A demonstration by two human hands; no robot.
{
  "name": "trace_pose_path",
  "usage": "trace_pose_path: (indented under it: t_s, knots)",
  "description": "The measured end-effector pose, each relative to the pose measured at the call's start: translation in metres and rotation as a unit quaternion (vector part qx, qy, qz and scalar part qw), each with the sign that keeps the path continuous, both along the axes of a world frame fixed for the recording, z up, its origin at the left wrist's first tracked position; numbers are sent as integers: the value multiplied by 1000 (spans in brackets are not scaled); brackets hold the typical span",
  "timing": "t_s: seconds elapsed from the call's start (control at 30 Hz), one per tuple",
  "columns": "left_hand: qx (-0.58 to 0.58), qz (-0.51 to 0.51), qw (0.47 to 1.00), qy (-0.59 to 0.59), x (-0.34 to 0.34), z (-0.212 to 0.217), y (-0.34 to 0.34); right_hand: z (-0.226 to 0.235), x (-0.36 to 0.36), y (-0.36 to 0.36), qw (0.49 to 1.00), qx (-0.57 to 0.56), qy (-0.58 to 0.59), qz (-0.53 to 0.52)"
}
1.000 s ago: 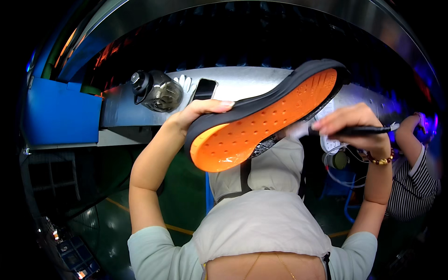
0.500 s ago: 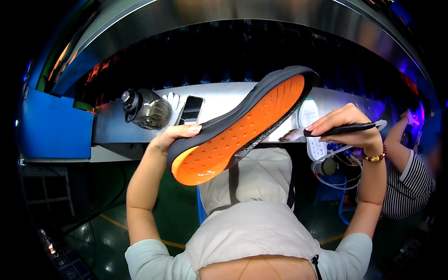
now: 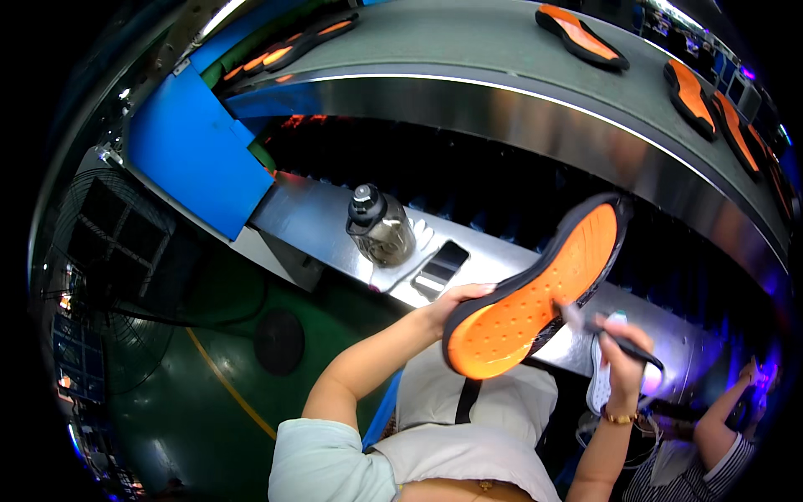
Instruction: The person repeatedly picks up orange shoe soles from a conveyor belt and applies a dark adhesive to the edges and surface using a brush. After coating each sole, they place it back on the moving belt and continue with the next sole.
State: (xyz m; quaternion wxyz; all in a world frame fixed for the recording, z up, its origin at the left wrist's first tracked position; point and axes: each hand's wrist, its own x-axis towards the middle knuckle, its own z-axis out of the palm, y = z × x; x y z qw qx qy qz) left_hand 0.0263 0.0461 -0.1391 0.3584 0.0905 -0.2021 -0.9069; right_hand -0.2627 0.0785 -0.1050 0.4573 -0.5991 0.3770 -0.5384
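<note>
While held aloft, orange sole in left-hand grip.

A single view comes from the person's head, a wide fisheye tipped steeply down and forward. It looks close over the person's own chest and forearms, which enter from the lower edge, and out across the steel bench to the curved conveyor belt beyond. Straight edges bow toward the dark round rim. The green floor fills the lower left.
</note>
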Motion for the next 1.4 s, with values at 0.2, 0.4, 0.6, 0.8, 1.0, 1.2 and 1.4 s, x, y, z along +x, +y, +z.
trace_pose_path:
  t_s: [0.2,0.4,0.6,0.8,1.0,1.2,1.4]
  knots:
    - [-270,128,949,102,60,124,-64,-26,-39,4,964,-17,-265,18]
    - [81,467,833,287,103,206,-214,-53,-23,3,915,109,-388,-18]
    - [-446,427,693,-371,-75,214,-300,-55,-15,11,906,155,-357,-169]
    - [-607,219,274,-713,-135,188,-297,-50,-25,29,891,169,-371,-201]
    - [-681,433,184,-561,-104,210,-264,-65,-31,37,886,198,-368,-202]
    - [-431,660,596,-152,-48,188,-126,-64,-38,27,881,182,-380,-214]
    - [-181,241,945,-125,-15,108,-85,-49,-40,7,903,123,-373,-173]
